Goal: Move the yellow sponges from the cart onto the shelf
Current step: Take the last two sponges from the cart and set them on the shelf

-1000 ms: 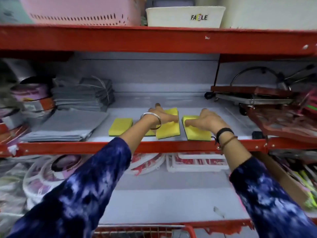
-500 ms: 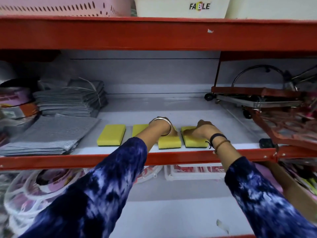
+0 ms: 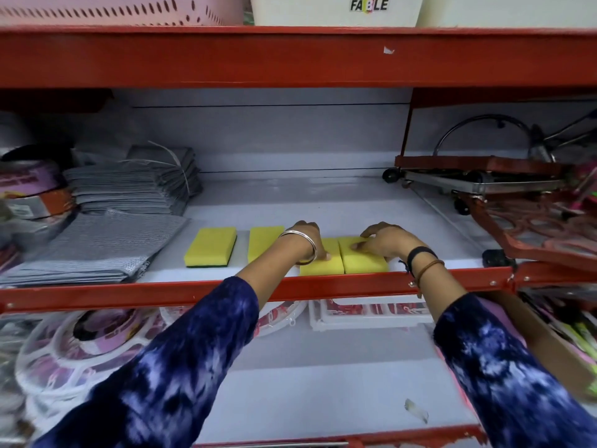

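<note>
Several yellow sponges lie in a row on the white shelf board (image 3: 323, 202), behind its red front rail. The leftmost sponge (image 3: 210, 246) and the second sponge (image 3: 263, 242) lie free. My left hand (image 3: 305, 237) grips the third sponge (image 3: 324, 268), fingers over its far edge and thumb on top. My right hand (image 3: 386, 243) grips the fourth sponge (image 3: 365, 266) the same way. These two sponges lie flat, side by side and touching, near the rail. The cart is out of view.
Grey folded cloths (image 3: 97, 250) and a tied grey stack (image 3: 139, 185) fill the shelf's left. A red and metal folding trolley (image 3: 484, 182) sits at the right. A pink basket (image 3: 113, 9) and a white tub (image 3: 336, 9) stand above. Packaged plastic goods (image 3: 74, 347) lie below.
Both hands drew their sponges toward the front rail and pushed them together until they touch. My view moved closer to the shelf.
</note>
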Demonstrator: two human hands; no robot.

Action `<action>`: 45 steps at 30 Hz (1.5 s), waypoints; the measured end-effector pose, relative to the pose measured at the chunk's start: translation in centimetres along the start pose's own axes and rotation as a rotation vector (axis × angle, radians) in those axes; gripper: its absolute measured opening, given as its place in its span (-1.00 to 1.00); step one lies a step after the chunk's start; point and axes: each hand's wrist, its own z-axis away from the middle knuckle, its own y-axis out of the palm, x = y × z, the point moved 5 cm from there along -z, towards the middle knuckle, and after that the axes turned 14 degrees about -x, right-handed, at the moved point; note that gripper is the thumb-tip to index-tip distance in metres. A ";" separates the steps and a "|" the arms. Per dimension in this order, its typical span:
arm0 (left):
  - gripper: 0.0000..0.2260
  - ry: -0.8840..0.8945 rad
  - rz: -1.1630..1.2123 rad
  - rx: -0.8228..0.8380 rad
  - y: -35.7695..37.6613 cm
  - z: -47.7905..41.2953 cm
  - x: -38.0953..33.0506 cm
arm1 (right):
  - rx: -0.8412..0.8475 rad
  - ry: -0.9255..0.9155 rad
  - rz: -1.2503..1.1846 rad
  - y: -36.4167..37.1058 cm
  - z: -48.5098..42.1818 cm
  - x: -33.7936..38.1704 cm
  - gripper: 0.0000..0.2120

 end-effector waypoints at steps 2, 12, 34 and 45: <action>-0.37 -0.009 0.017 -0.003 0.2 0.1 0.2 | -0.001 -0.003 -0.032 0.0 0.3 -0.1 -0.42; -0.42 0.022 -0.009 -0.055 0.8 1.0 -0.5 | 0.010 -0.005 0.012 0.4 0.8 -0.3 -0.39; -0.59 -0.193 0.064 -0.209 -4.3 2.5 18.5 | -0.129 -0.475 -0.113 3.2 1.1 12.8 -0.51; -0.62 -0.136 0.144 -0.172 -1.9 3.7 19.3 | -0.034 -0.408 0.133 5.9 0.8 14.0 -0.56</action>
